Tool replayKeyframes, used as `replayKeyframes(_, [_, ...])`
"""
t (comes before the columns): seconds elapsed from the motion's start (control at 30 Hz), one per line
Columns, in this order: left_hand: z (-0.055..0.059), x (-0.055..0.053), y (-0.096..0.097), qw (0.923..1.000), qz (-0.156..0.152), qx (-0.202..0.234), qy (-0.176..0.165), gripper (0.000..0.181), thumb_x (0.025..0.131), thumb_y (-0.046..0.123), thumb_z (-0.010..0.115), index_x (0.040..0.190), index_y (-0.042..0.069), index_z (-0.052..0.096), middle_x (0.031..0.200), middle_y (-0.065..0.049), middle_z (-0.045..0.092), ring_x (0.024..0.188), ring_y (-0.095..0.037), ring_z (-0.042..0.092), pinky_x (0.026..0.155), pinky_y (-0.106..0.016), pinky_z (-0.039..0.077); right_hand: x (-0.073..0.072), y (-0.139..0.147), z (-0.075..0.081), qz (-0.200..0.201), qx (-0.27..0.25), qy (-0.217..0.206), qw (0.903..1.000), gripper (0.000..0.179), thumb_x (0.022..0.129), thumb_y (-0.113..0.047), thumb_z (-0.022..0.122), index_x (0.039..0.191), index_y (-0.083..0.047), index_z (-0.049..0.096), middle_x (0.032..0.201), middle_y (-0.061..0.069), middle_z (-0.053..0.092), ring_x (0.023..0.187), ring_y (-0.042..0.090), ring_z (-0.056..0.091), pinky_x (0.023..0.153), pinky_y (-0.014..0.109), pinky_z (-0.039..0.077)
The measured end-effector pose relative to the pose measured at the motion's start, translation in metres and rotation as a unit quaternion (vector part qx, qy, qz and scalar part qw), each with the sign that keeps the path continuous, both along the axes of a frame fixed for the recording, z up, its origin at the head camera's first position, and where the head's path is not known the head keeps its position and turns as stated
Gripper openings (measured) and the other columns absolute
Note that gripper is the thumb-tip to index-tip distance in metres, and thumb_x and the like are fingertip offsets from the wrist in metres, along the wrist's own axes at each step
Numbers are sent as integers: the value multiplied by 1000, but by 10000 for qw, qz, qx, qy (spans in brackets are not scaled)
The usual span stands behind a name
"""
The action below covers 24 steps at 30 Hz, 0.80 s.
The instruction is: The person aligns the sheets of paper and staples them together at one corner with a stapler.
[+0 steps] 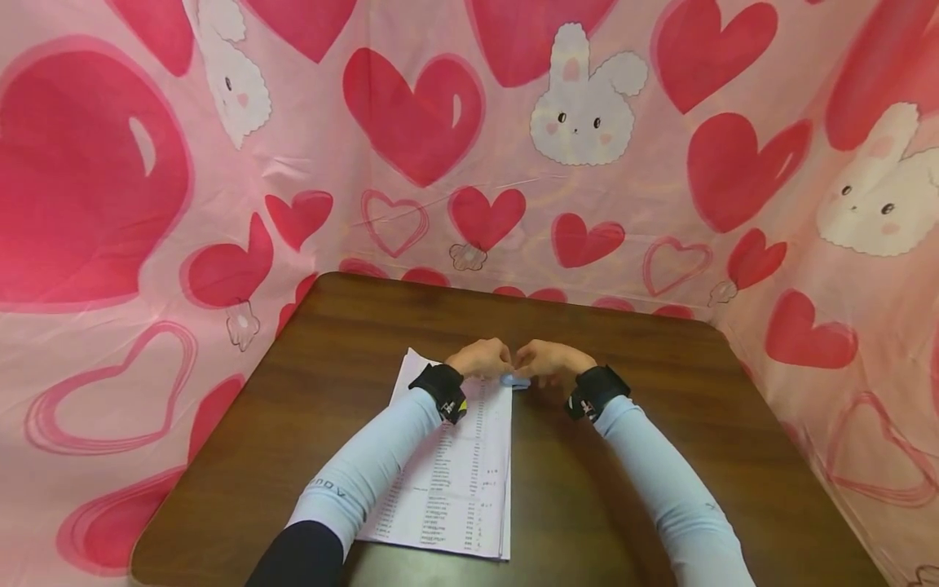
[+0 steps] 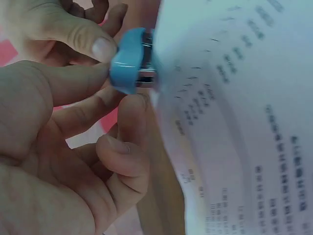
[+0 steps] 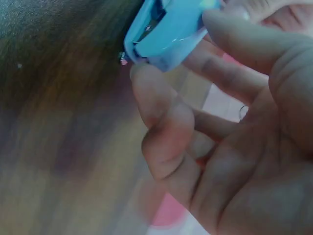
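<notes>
A small light-blue stapler is at the far right corner of a stack of printed sheets. In the left wrist view the metal mouth of the stapler is right at the edge of the paper. My left hand pinches the stapler with thumb and fingers, its other fingers curled below. From the other side my right hand also pinches it, thumb on top; in the right wrist view a fingertip is under the end of the stapler.
The sheets lie on a brown wooden table, left of its middle. Behind and beside the table hangs a pink curtain with hearts and rabbits. Black bands are around both wrists, over light-blue sleeves.
</notes>
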<state>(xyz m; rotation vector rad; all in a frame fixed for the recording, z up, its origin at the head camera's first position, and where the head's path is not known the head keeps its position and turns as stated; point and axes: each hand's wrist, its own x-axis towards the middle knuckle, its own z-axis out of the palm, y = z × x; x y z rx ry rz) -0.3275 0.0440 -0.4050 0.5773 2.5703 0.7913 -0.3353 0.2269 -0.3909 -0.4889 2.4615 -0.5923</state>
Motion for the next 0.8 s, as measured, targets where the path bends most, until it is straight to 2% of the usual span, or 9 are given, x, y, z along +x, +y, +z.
replayKeyframes(0.1, [-4,1,-1,9999,-39,-59,90,19,93,26,66,104,12,73,93,0,67,82,-17,58,70,-30,48,-5,0,-6,-79,-51,-340,9994,30,92,-33,67,117,-15,66,91,4,65,65,24,64,56,32,51])
replayKeyframes(0.23, [-4,-1,-2,9997,-143,-36,196,16,90,26,68,96,13,73,80,3,60,71,-13,53,59,-25,41,-16,3,-9,-155,-246,-923,9953,31,91,-35,69,114,-15,67,94,5,65,68,23,67,58,34,54])
replayKeyframes(0.43, [-6,-7,-4,9995,-292,72,-7,19,90,30,70,93,12,73,75,5,55,65,-10,48,54,-22,37,-30,3,-9,-452,-178,-1624,9855,32,88,-35,73,107,-11,66,95,9,64,76,27,72,67,38,59])
replayKeyframes(0.5, [-6,-10,-5,9995,-251,147,-118,18,90,29,70,91,11,73,73,5,54,63,-9,47,53,-22,36,-34,1,-7,-473,-53,-1658,9850,31,87,-35,74,105,-10,66,93,10,64,77,28,72,68,39,59])
replayKeyframes(0.63, [-9,-12,-7,9975,-53,387,-585,16,91,25,69,89,10,69,64,4,47,54,-10,41,47,-23,30,-40,-5,-3,-434,279,-1602,9857,31,84,-34,77,100,-10,66,92,10,65,77,27,71,73,42,59])
replayKeyframes(0.7, [-12,-11,-7,9957,29,457,-811,15,93,24,67,88,9,66,60,3,44,50,-11,38,45,-24,28,-41,-8,-2,-437,413,-1591,9854,31,83,-34,78,98,-10,67,92,10,66,77,27,71,75,42,59])
replayKeyframes(0.8, [-18,-9,-6,9939,68,514,-973,15,95,23,63,88,9,63,58,2,43,47,-11,36,43,-25,28,-39,-11,-1,-440,516,-1591,9849,30,80,-33,81,94,-10,69,89,9,67,75,27,72,75,41,59])
